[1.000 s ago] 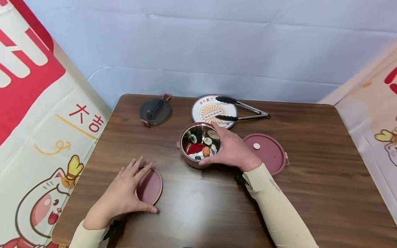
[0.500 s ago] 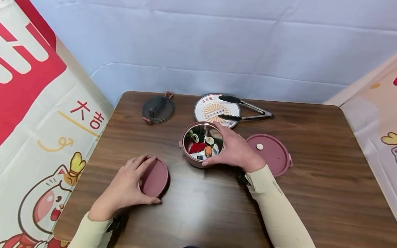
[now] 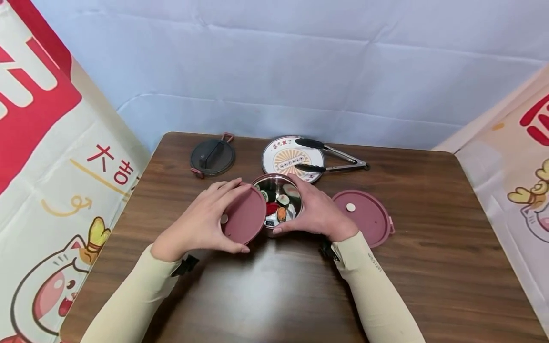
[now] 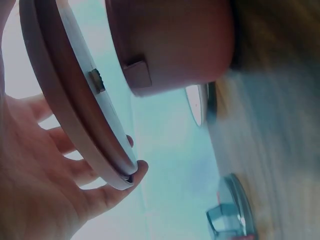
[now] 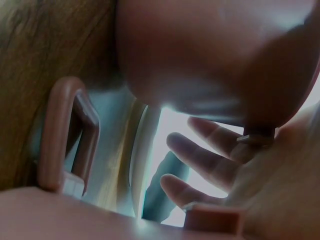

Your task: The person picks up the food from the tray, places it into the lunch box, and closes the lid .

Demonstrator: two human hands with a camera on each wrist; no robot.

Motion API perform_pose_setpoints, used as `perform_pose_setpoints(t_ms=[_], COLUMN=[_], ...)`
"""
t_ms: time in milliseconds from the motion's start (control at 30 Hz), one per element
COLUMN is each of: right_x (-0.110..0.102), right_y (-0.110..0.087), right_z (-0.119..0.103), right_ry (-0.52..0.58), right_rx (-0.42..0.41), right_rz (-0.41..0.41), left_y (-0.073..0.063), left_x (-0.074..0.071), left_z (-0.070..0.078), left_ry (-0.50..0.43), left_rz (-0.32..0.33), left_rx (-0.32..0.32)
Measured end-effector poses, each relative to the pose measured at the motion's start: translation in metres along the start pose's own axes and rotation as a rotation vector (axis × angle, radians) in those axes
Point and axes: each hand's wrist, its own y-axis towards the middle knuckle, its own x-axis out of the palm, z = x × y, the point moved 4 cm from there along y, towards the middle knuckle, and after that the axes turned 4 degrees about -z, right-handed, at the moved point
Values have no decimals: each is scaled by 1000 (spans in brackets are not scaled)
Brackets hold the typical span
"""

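Note:
My left hand [image 3: 199, 225] holds a round dusty-pink lid [image 3: 246, 214], thumb on the near rim and fingers on the far rim. This lid is off the table, tilted, its edge overlapping the left side of a pink lunch pot [image 3: 269, 232] in the head view. The left wrist view shows a gap between the lid [image 4: 82, 105] and the pot's wall [image 4: 172, 45]. My right hand [image 3: 319, 209] curves round the pot's right side, thumb in front and fingers behind. Sushi pieces [image 3: 280, 213] lie inside the steel-lined pot, partly hidden by the lid.
A second pink lid [image 3: 369, 219] with a small white knob lies to the right of the pot. Behind the pot, black-tipped tongs [image 3: 343, 166] rest partly on a printed plate [image 3: 287, 157]. A dark lid [image 3: 212, 157] with pink clips lies at the back left.
My left hand has taken hold of the pink lid at the left, lifted it and carried it right to the pot. My right hand stays round the pot.

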Motion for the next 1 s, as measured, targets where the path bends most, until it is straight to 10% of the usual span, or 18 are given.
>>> perform_pose_setpoints(t_ms=[600,1000], right_x=[0,-2], right_y=[1,0], right_z=[-1,-2], right_ry=[5,41], right_rx=[-71,-116], right_rz=[23,8], left_y=[56,66], left_x=[7,6], left_z=[18,30], left_ry=[106,148], left_rz=[-97,-130], left_rx=[84,104])
